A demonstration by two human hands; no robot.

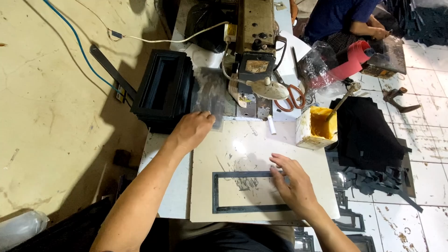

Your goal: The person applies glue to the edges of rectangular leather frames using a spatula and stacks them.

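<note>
A dark rectangular frame piece [233, 176] lies flat on a cream board [256, 140] near the front of the table. My right hand [291, 184] rests on the frame's right end, fingers spread and pressing down. My left hand [193, 128] reaches forward to the left and touches a clear plastic sheet [210, 91] lying beside a stack of black frames [163, 86]. Neither hand grips anything that I can make out.
An old sewing machine [254, 42] stands at the back. An open yellow glue tin [317, 126] with a stick in it sits right of the board, with orange-handled scissors [291, 95] behind. Black cut pieces [366, 135] pile up at right. Another person [345, 18] works at top right.
</note>
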